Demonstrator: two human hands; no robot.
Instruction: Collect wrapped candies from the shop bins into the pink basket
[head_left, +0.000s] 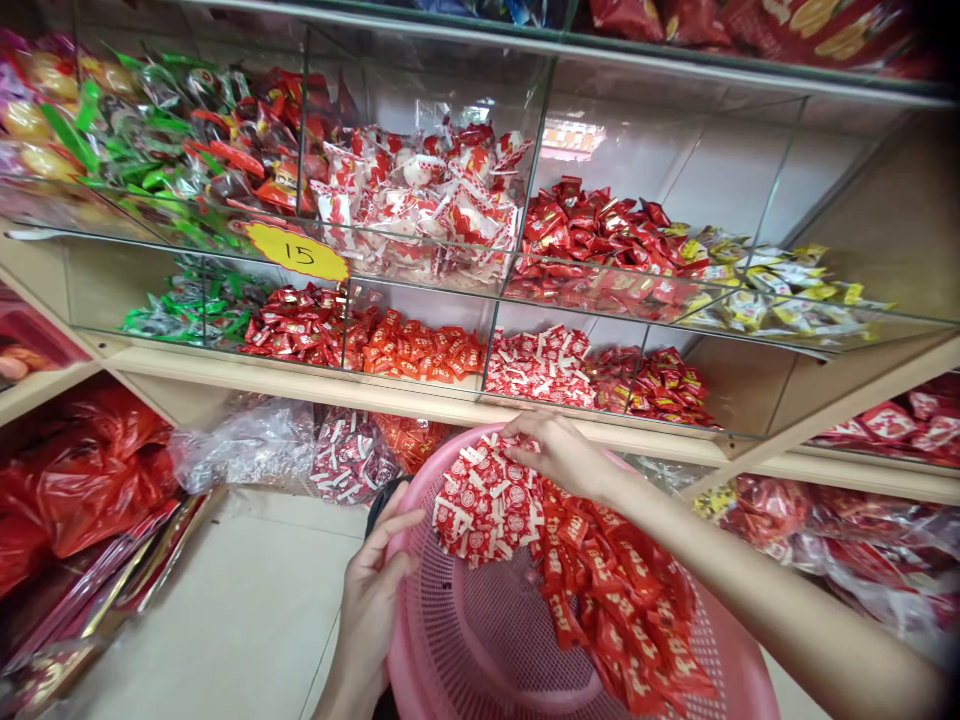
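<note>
A round pink plastic basket (409, 630) with a mesh bottom is tilted below the shelf, and my left hand (375, 580) grips its left rim. Two heaps of wrapped candies lie inside. Red-and-white candies (484, 505) are at the far left, and orange-red candies with gold lettering (607, 590) spread down the right side. My right hand (559, 452) reaches across the far rim from the right. Its fingers curl at the top of the red-and-white heap, with some candies between them; the fingertips are partly hidden.
Clear dividers split the shelf (420, 390) into bins of wrapped sweets, including similar red-and-white candies (540, 365) and orange-red candies (424, 348). A yellow tag (296, 252) reads 15. Bagged sweets (352, 455) lie beneath on the tiled floor (255, 600). Red plastic bags (82, 470) stand at left.
</note>
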